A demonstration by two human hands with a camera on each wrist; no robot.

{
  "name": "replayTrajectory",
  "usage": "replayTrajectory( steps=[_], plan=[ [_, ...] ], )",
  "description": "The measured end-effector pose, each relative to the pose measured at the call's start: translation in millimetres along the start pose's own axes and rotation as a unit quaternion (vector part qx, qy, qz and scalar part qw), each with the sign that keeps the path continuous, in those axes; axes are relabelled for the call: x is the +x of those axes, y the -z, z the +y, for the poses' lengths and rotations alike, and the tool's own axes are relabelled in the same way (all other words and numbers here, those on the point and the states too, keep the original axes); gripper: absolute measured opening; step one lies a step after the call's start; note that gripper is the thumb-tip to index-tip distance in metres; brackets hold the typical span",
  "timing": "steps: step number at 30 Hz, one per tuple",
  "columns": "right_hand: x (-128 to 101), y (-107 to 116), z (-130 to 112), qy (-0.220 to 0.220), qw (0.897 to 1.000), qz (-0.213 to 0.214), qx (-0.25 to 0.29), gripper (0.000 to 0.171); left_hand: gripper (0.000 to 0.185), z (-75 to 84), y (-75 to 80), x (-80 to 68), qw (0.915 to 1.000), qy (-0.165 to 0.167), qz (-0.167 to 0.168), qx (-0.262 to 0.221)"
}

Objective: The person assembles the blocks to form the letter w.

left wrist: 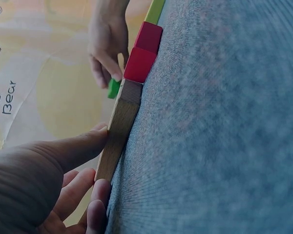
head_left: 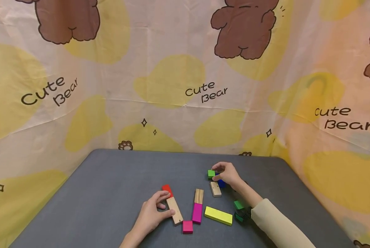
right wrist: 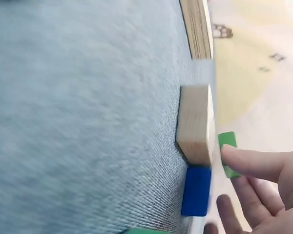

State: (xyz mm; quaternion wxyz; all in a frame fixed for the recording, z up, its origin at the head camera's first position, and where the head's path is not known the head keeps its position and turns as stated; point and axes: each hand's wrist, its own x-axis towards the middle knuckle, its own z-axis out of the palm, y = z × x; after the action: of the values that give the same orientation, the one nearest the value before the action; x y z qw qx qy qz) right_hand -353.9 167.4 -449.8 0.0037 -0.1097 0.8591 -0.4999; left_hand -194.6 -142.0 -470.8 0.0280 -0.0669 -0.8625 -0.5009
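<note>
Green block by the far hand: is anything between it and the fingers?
No. The right hand already pinches the small green block, with nothing between them. A blue block and a short wooden block lie just beside it.

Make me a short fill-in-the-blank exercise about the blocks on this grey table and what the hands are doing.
1. The right hand pinches a small ____ block.
2. The left hand holds a plain wooden block whose far end touches a ____ block.
3. Beside the small wooden block, under the right hand, lies a ____ block.
4. The long flat block near the right sleeve is ____.

Missing words: green; red; blue; yellow
</note>
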Motion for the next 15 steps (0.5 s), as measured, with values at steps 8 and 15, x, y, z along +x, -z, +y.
replayTrajectory(
  steps=[8,15],
  plan=[
    [-27,5,-11,0.013,0.999,-0.018,0.031,0.033,0.066,1.4,-0.3,0.3,0.9999,-0.010,0.004,0.005],
    [-39,-2,-16,0.042,0.995,-0.079,0.034,0.033,0.067,0.6,-1.0,-1.6,1.0000,0.001,0.005,0.003]
  ],
)
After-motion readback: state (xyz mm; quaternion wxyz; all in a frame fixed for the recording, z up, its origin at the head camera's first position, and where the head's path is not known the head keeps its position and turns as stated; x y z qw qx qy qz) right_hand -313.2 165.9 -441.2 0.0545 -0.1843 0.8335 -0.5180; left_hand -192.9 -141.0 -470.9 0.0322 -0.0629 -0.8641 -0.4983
